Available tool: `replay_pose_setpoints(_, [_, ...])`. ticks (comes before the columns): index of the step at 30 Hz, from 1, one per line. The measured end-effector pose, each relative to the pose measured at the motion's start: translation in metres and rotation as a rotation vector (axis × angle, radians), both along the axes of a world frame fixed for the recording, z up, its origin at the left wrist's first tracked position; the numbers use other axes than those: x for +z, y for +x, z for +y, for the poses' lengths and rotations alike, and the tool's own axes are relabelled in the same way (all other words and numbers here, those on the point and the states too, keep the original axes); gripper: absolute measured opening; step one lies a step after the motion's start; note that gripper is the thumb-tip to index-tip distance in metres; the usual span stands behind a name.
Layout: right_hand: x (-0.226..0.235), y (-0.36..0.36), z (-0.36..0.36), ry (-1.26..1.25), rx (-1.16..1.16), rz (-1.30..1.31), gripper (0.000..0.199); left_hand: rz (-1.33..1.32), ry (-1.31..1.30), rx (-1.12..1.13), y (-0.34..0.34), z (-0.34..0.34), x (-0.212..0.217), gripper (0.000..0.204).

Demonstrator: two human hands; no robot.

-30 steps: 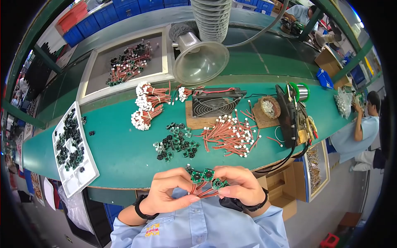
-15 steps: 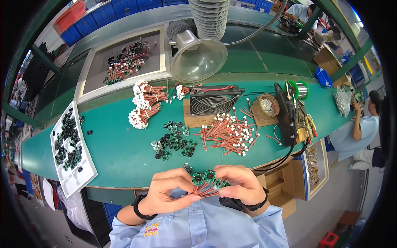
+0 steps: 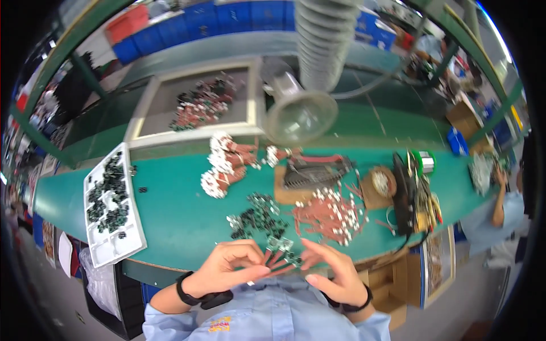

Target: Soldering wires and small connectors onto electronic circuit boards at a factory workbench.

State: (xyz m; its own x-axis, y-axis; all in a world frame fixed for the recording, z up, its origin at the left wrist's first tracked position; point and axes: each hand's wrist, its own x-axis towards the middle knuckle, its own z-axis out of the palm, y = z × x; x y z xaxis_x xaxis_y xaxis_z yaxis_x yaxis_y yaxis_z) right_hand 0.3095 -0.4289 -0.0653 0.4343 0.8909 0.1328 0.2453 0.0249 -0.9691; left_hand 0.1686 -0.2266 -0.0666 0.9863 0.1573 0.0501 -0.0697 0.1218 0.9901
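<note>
Close in front of my shirt, my left hand (image 3: 234, 265) is closed on a small bunch of red wire leads with green circuit boards (image 3: 280, 244) at their far ends. My right hand (image 3: 336, 274) is beside the boards with thumb and fingers apart, and nothing shows between them. Beyond my hands lies a heap of small green and black circuit boards (image 3: 259, 219). To its right is a loose pile of red wire leads (image 3: 325, 217) with white connectors. Motion blur hides the fine details.
At left stands a white tray (image 3: 133, 241) of black parts. Bundled leads (image 3: 215, 184), a fan (image 3: 315, 171), a small round bowl (image 3: 382, 183) and a green solder spool (image 3: 425, 162) line the bench. An extraction funnel (image 3: 301, 116) hangs beyond. A co-worker (image 3: 492, 219) sits at right.
My right hand has let go of the circuit boards and opened, moving slightly away to the right. My left hand keeps the wires. The whole view has shifted and blurred.
</note>
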Motion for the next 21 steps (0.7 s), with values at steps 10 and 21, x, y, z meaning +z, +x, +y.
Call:
replay_pose_setpoints(10, [-0.102, -0.041, -0.022, 0.032, -0.565, -0.878, 0.01, 0.268, 0.713, 0.771, -0.008, 0.236, 0.02, 0.021])
replay_pose_setpoints(21, [-0.107, -0.021, -0.004, -0.017, -0.514, -1.016, 0.01, 0.691, 1.427, 1.077, 0.057, 0.38, -0.06, 0.043])
